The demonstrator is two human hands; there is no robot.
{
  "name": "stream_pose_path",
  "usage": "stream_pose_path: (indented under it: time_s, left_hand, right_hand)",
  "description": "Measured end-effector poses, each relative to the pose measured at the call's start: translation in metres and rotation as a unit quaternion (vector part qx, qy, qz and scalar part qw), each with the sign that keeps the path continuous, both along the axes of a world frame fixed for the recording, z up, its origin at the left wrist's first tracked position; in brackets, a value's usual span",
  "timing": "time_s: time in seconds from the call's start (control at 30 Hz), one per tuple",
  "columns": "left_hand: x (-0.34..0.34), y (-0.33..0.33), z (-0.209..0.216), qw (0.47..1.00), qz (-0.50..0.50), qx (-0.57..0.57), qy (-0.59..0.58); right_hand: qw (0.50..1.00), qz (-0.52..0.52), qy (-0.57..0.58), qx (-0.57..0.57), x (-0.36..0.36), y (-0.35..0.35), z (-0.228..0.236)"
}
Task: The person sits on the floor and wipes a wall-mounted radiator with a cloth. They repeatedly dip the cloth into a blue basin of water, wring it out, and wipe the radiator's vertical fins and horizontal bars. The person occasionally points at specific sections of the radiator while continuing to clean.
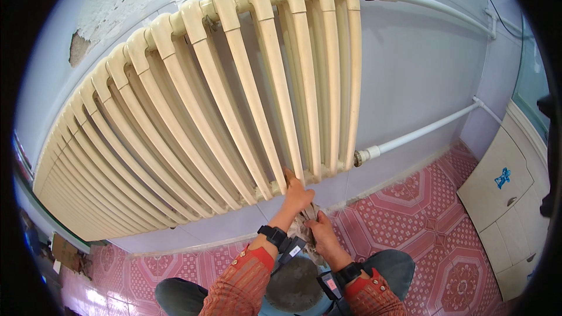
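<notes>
A long cream column radiator [257, 102] runs along the wall. My left hand [297, 196] is at its lower end, index finger stretched up into the gap between two columns and thumb apart; its other fingers are partly hidden. Just below, my right hand [325, 237] is closed on a wet-looking greyish cloth [305, 220], which hangs bunched between my hands. Beneath them, between my knees, stands a light-blue basin [270, 309] of murky grey water [295, 284]. A black strapped device sits on each of my wrists.
White pipes [418, 131] join the radiator's right end at top and bottom. A pale cabinet [497, 199] stands on the right. Pink patterned tiles [421, 228] cover the floor. Plaster is peeling [82, 47] at the upper left, and a cardboard box [64, 250] lies at the lower left.
</notes>
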State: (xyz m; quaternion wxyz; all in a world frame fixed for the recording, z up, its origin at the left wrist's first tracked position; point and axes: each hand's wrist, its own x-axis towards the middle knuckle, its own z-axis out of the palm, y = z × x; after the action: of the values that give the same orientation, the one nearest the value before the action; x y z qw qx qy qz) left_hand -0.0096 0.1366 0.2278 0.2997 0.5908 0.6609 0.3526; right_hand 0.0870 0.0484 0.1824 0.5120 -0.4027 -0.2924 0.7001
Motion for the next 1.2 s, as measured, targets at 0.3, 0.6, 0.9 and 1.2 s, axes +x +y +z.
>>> stream_pose_path:
  time_s: [0.3,0.6,0.9,1.2]
  left_hand:
    - [0.001,0.000,0.002,0.998,0.008,-0.052,-0.023]
    - [-0.021,-0.039,-0.032,0.989,-0.075,-0.055,-0.115]
    - [-0.105,-0.133,-0.041,0.867,0.029,-0.176,-0.465]
    - [-0.200,-0.217,-0.063,0.836,0.134,-0.092,-0.523]
  right_hand:
    - [1.000,-0.014,-0.009,0.017,0.002,0.002,0.003]
    - [0.999,0.041,-0.005,0.012,0.002,-0.008,0.001]
    - [0.972,0.234,0.008,0.030,-0.027,-0.049,-0.007]
    - [0.900,0.262,-0.306,0.168,-0.013,-0.036,-0.030]
